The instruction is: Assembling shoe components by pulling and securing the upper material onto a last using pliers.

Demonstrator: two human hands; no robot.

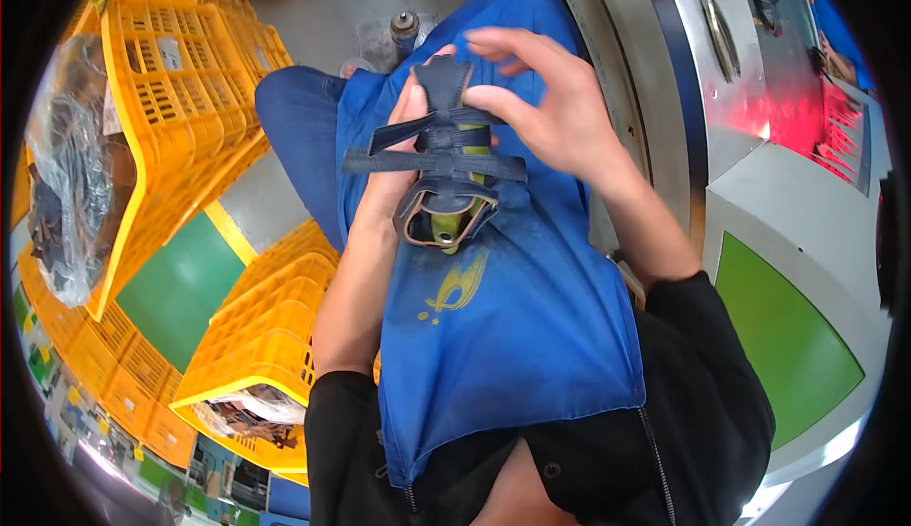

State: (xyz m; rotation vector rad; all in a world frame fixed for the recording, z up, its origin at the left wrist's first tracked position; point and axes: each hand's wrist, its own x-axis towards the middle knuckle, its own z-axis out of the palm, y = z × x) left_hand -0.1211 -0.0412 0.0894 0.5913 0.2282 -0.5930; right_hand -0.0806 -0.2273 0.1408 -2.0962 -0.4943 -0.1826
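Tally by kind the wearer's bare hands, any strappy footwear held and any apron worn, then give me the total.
Hands: 2 (left hand, right hand)
Dark strappy shoe: 1
Blue apron: 1
Total: 4

I am counting two bare hands: one left hand and one right hand. I am registering one dark strappy sandal upper, one yellow-green shoe last, one blue apron bearing one yellow emblem, and two black sleeves. I am also logging one canister, one long silver hand tool, one green machine panel and one co-worker. For yellow plastic crates, I am recording at least five, overlaps preventing an exact total; for clear plastic bags, I am recording at least one.
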